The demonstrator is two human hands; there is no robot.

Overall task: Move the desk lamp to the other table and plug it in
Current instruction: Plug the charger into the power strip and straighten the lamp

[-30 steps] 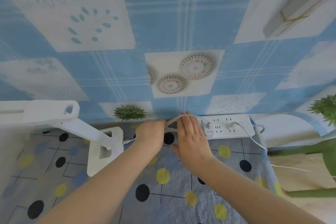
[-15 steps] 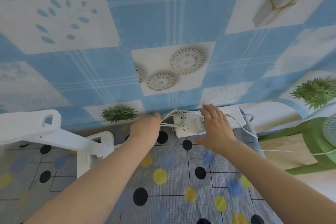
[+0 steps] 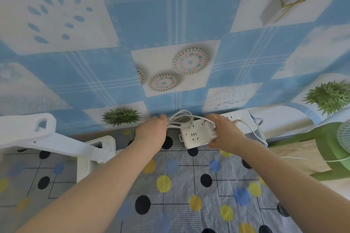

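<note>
The white desk lamp (image 3: 56, 142) stands at the left on the table, its arm reaching left and its base (image 3: 91, 159) upright. My left hand (image 3: 151, 130) is closed around looped white cord (image 3: 180, 117) near the wall. The white power strip (image 3: 197, 136) lies along the back edge of the table, and my right hand (image 3: 223, 132) grips it, with its near end lifted and turned toward me. The lamp's plug is hidden.
A dotted grey cloth (image 3: 180, 195) covers the table. Patterned blue fabric (image 3: 170, 34) hangs right behind it. A green chair (image 3: 325, 157) and a fan (image 3: 343, 138) stand to the right. Another white cable (image 3: 253, 130) leaves the strip rightward.
My right hand moved from over the cord onto the power strip and pulled its end toward me and left. The left hand stayed on the cord bundle. The view shifted slightly.
</note>
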